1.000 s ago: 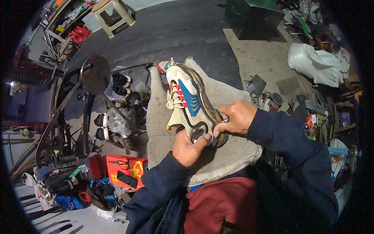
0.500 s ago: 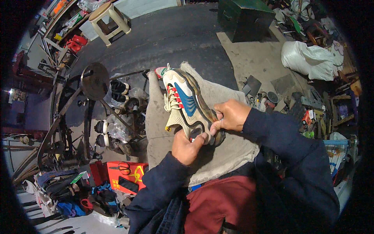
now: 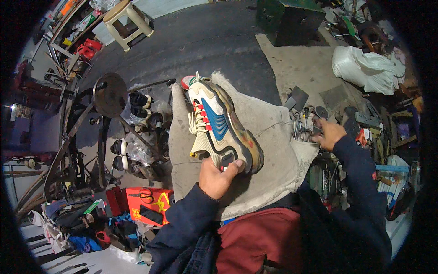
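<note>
A sneaker [image 3: 218, 121] in cream, blue and red, with pale laces and a dirty sole, lies tilted on its side over a grey cloth [image 3: 278, 160] on my lap. My left hand [image 3: 218, 177] grips it by the heel, thumb on the outer side and fingers hidden beneath or inside. Off to the right, my right hand [image 3: 330, 134] is away from the shoe, beside a cluster of upright hand tools [image 3: 301, 125]. Its thumb and forefinger are apart, with nothing visible between them. A second shoe's red and green tip [image 3: 186, 82] peeks out behind the sneaker.
At left stands a black metal machine with a round plate [image 3: 110, 94]. Several shoes and plastic bags [image 3: 139, 148] lie beside it. Scissors [image 3: 146, 196] and a phone [image 3: 150, 215] rest on a red box [image 3: 160, 199]. Farther off are a stool [image 3: 129, 27], a green chest [image 3: 289, 20] and a white sack [image 3: 360, 68].
My right hand has let go of the sneaker's sole edge and moved right to the tools. The left hand still holds the heel, and the sole now shows more.
</note>
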